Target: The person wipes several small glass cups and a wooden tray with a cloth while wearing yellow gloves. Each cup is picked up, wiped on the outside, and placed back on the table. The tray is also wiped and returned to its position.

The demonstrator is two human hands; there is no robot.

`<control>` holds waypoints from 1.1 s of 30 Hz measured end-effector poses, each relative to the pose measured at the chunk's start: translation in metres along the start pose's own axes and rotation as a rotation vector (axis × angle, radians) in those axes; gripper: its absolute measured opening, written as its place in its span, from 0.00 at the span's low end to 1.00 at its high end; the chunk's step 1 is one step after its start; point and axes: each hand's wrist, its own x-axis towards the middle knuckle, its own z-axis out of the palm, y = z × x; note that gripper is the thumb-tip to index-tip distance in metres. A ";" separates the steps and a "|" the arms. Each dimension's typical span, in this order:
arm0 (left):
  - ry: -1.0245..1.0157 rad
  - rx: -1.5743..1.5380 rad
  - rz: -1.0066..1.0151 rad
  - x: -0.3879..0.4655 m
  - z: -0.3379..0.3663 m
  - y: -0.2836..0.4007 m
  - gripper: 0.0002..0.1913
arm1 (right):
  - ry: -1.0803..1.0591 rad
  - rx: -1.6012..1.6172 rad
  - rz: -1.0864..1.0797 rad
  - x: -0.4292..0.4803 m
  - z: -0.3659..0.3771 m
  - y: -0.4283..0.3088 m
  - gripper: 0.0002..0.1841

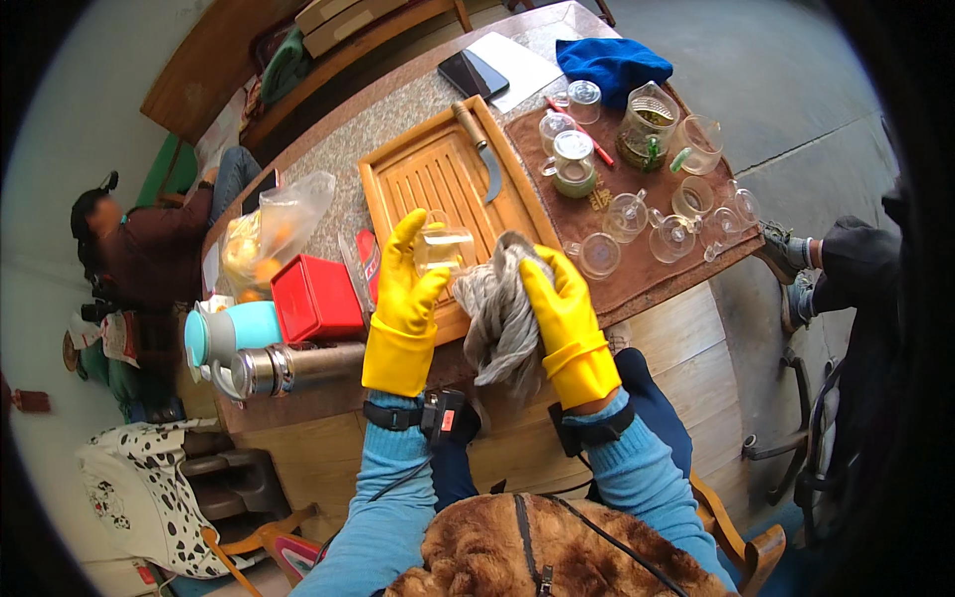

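Note:
My left hand [406, 298], in a yellow rubber glove, grips a small clear glass cup [445, 251] between thumb and fingers. A crumpled grey cloth [503, 313] hangs from my right hand [563, 313], gloved the same way. The cloth is close beside the cup; whether the two touch is hard to tell. Both hands are above the near end of a wooden tea tray [440, 179]. A curved knife [481, 153] with a wooden handle lies along that tray's right side.
Several glass cups [599, 256] and a glass teapot with leaves [647, 127] stand on a brown towel [634, 276]. Left are a red box [319, 298], steel thermos [298, 369], turquoise jug [250, 332] and fruit bag [268, 231]. A seated person [160, 239] is beyond; another's legs [843, 261] show right.

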 end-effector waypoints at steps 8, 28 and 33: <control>-0.159 0.011 -0.131 -0.021 0.009 0.023 0.50 | -0.266 -0.274 -0.250 0.000 0.004 -0.029 0.22; 0.154 -0.102 -0.020 -0.034 0.039 -0.009 0.44 | -0.115 -0.537 -0.314 -0.006 0.034 -0.005 0.21; -0.023 0.085 0.075 -0.034 0.045 -0.019 0.38 | 0.067 -0.253 -0.232 -0.001 0.031 -0.008 0.18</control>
